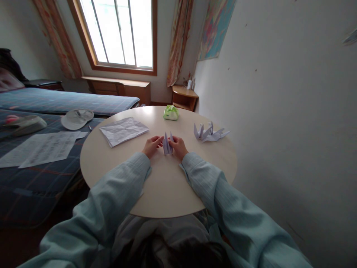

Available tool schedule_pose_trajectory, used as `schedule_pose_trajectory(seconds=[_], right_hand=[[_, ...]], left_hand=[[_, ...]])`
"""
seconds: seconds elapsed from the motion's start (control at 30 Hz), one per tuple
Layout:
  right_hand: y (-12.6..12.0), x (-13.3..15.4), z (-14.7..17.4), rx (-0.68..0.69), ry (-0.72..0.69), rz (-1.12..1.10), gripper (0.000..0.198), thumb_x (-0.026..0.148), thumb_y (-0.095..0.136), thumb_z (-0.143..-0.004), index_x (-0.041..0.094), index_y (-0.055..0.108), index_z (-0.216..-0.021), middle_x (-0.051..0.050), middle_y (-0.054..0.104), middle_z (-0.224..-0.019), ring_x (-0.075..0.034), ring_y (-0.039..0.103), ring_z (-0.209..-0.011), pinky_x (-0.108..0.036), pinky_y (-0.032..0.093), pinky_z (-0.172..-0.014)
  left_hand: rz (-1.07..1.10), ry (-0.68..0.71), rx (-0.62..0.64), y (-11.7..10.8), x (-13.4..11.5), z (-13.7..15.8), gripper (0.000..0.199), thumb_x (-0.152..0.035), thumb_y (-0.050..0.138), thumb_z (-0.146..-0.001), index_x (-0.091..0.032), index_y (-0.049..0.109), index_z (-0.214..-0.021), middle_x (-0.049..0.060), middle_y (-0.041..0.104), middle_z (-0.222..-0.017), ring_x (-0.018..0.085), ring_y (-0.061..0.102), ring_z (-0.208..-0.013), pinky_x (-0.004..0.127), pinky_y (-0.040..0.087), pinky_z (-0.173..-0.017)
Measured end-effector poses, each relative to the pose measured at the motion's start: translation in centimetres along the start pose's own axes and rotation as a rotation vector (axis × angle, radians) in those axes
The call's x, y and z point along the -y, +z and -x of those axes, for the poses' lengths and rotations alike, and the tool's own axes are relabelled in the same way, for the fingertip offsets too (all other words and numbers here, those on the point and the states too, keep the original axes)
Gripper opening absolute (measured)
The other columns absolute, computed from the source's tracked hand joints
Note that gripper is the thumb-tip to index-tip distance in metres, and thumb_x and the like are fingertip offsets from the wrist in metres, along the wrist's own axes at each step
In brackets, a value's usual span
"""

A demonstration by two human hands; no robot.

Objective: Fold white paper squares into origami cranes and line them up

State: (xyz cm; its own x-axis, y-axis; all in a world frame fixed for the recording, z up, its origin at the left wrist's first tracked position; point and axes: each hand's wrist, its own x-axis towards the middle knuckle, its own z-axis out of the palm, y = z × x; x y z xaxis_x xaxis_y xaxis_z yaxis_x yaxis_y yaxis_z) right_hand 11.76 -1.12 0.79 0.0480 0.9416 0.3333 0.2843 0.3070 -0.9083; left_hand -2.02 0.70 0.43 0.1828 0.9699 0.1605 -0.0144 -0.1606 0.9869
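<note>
Folded paper (167, 147) with two upright points stands between both hands, over the round table (169, 182) — the right hand (179, 146) pinches one side, while the left hand (152, 146) has its fingertips beside the other — whether gripping, I cannot tell. Paper birds (208, 134) lie rightward, creased paper (124, 131) leftward.

A green-and-white soft packet (171, 113) sits near the far edge of the round cream table (167, 191). To the left, a pale rounded cap (74, 121) and printed white sheets (50, 149) lie on a dark-blue plaid mattress (47, 182). At the far side, orange patterned curtains (180, 41) flank a brown wood-framed window (119, 33).
</note>
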Motion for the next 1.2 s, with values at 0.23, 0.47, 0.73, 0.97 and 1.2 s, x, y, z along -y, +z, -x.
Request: schedule_pose_trajectory(seconds=[0.23,0.47,0.73,0.97,1.2], right_hand=[[0.2,-0.6,-0.2,0.038,-0.001,-0.054,0.026,0.037,0.051,-0.065,0.013,0.059,-0.069,0.000,0.059,-0.063,-0.011,0.051,-0.059,-0.020,0.040,-0.055],[-0.1,-0.7,-0.5,0.031,-0.019,0.012,0.028,0.041,0.051,-0.065,0.014,0.057,-0.063,0.001,0.055,-0.058,-0.009,0.048,-0.056,-0.020,0.037,-0.052],[-0.4,-0.4,-0.5,-0.014,-0.022,0.052,0.027,0.041,0.053,-0.065,0.014,0.060,-0.066,0.000,0.060,-0.063,-0.011,0.051,-0.059,-0.022,0.039,-0.059],[-0.6,-0.5,-0.6,-0.088,-0.050,0.066,0.028,0.041,0.052,-0.067,0.014,0.061,-0.069,-0.002,0.063,-0.064,-0.011,0.053,-0.061,-0.023,0.041,-0.063],[-0.4,-1.1,-0.8,-0.073,-0.008,0.108,0.012,0.025,0.059,-0.061,0.015,0.059,-0.066,0.000,0.063,-0.067,-0.011,0.056,-0.064,-0.024,0.043,-0.066]], left_hand=[[-0.049,0.066,-0.014,0.0,-0.3,0.2,0.035,-0.047,0.063,-0.052,-0.015,0.057,-0.063,-0.001,0.055,-0.055,0.010,0.050,-0.052,0.023,0.035,-0.052],[-0.003,0.106,-0.095,-0.1,0.1,-0.1,0.033,-0.046,0.063,-0.053,-0.015,0.056,-0.062,-0.002,0.054,-0.054,0.010,0.049,-0.051,0.023,0.036,-0.052],[0.003,0.091,-0.111,-0.2,0.0,-0.1,0.033,-0.045,0.064,-0.054,-0.015,0.058,-0.066,-0.001,0.055,-0.056,0.009,0.050,-0.053,0.022,0.036,-0.052],[0.016,0.070,-0.019,0.1,0.2,0.0,0.034,-0.040,0.069,-0.049,-0.014,0.060,-0.069,0.001,0.061,-0.065,0.012,0.054,-0.061,0.023,0.038,-0.056],[0.007,0.087,-0.204,-0.5,1.1,-0.8,0.031,-0.039,0.066,-0.050,-0.014,0.058,-0.067,0.000,0.059,-0.063,0.011,0.053,-0.058,0.021,0.039,-0.051]])
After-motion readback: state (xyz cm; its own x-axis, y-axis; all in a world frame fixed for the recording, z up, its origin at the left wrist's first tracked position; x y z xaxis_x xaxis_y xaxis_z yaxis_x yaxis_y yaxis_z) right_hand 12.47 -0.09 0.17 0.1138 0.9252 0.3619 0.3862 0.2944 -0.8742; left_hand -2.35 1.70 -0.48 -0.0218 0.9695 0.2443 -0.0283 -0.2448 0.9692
